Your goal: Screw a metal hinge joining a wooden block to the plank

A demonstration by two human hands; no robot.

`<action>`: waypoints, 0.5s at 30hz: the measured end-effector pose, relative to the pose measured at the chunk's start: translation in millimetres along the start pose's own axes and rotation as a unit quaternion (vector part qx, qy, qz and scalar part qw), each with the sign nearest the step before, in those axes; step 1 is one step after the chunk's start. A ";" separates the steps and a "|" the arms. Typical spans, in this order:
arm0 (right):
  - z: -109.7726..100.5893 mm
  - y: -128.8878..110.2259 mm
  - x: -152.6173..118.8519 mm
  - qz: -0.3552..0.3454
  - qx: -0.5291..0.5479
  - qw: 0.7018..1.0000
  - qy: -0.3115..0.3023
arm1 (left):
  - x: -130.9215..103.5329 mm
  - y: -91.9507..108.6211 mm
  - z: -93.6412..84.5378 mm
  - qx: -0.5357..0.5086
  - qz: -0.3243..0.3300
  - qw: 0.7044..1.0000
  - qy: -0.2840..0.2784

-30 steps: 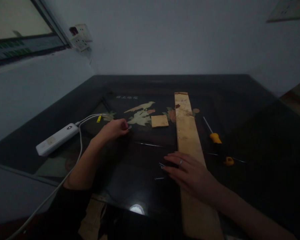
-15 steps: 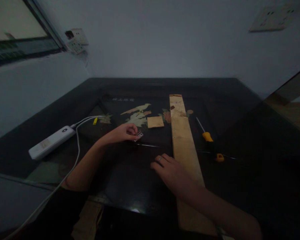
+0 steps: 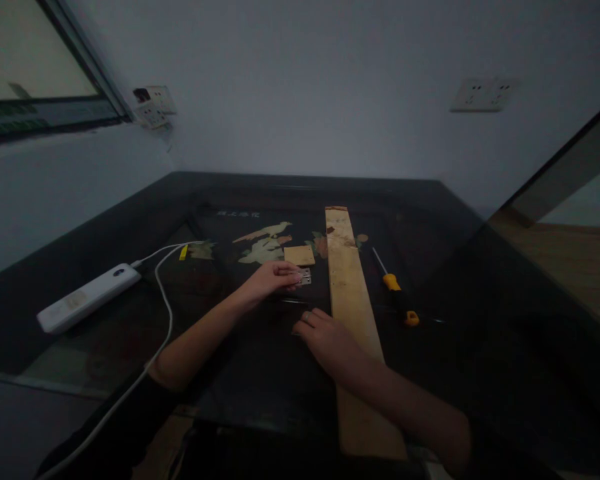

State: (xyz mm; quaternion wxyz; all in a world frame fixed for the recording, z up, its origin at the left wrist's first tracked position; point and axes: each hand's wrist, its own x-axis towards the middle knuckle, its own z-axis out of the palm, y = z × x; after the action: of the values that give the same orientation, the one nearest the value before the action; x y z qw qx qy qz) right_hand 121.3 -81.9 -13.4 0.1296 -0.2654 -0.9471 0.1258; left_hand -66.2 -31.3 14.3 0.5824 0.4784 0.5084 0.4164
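A small metal hinge [image 3: 306, 276] with screw holes is pinched between the thumb and fingers of my left hand [image 3: 279, 276], just in front of a small square wood piece [image 3: 299, 255]. A long wooden board [image 3: 354, 293] lies lengthwise on the dark table, to the right of the hinge. My right hand [image 3: 327, 340], with a ring on one finger, is over the board's left edge. Its fingers are curled together and pointing left, and what they may hold is too small to make out. The right forearm crosses over the near part of the board.
A screwdriver [image 3: 396, 288] with a yellow and black handle lies right of the board. At left are a white power bank [image 3: 90, 298], its white cable [image 3: 166, 300] running over my left arm, and a yellow tag [image 3: 183, 253]. Wall sockets [image 3: 484, 95] are beyond the table.
My left hand has moved right with the hinge, closer to the board, and the hinge lies flatter to view. My right hand stays by the board's edge. The camera view has shifted.
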 end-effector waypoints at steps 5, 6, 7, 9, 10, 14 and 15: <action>-15.4 -0.5 -0.6 0.050 0.061 0.996 0.039 | 10.0 1.3 24.9 -0.124 0.021 0.992 0.010; -21.2 2.0 -0.8 0.066 0.078 0.993 0.053 | 12.3 -1.1 29.1 -0.136 0.023 0.990 0.012; -27.2 6.3 -1.0 0.085 0.096 0.989 0.069 | 14.4 -4.1 33.5 -0.148 0.025 0.989 0.015; -38.3 19.8 -1.1 0.129 0.128 0.978 0.105 | 17.0 -10.3 42.9 -0.173 0.028 0.984 0.018; -42.9 28.3 -1.1 0.153 0.143 0.970 0.123 | 17.4 -12.9 47.9 -0.183 0.031 0.982 0.019; -51.6 57.8 -1.2 0.216 0.213 0.939 0.161 | 13.5 -15.8 66.1 -0.208 0.045 0.977 0.019; -51.9 61.2 -1.6 0.220 0.232 0.933 0.163 | 11.5 -15.1 69.1 -0.201 0.054 0.978 0.019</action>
State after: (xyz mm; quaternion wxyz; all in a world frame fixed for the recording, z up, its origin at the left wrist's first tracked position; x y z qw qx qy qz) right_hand 167.7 -23.3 16.0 0.3095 -0.4463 -0.7753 0.3225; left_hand 3.8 -32.3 -1.0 0.6332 0.3705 0.3988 0.5502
